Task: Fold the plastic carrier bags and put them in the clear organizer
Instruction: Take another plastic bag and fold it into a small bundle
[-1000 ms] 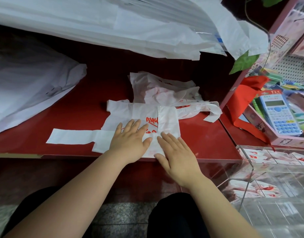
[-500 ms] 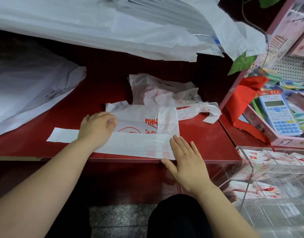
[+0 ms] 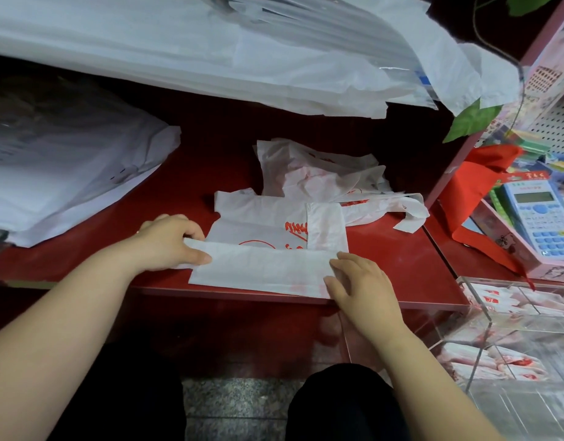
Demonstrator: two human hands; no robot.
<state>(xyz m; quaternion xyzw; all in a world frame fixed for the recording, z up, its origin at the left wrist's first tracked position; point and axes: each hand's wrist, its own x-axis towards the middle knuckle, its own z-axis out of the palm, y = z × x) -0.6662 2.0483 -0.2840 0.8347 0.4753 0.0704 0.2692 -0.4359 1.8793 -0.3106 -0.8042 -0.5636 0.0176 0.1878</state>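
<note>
A white carrier bag (image 3: 268, 230) with red print lies flat at the front of the red shelf (image 3: 401, 259). Its near part is folded into a long strip. My left hand (image 3: 169, 241) grips the strip's left end, thumb on top and fingers curled under it. My right hand (image 3: 360, 281) presses flat on the strip's right end at the shelf edge. Behind it sits a crumpled pile of more white bags (image 3: 325, 176). The clear organizer (image 3: 497, 332) stands at the lower right, with folded bags inside.
Large stacks of white plastic sheets (image 3: 58, 173) lie on the left of the shelf, and more hang overhead (image 3: 242, 55). At the right are a red cloth (image 3: 465, 198), a blue calculator (image 3: 541, 214) in a pink box and a green leaf (image 3: 471, 119).
My left hand slid left along the bag, took hold of the long handle end and folded it in toward the right. My right hand moved to the strip's right end and holds it down.
</note>
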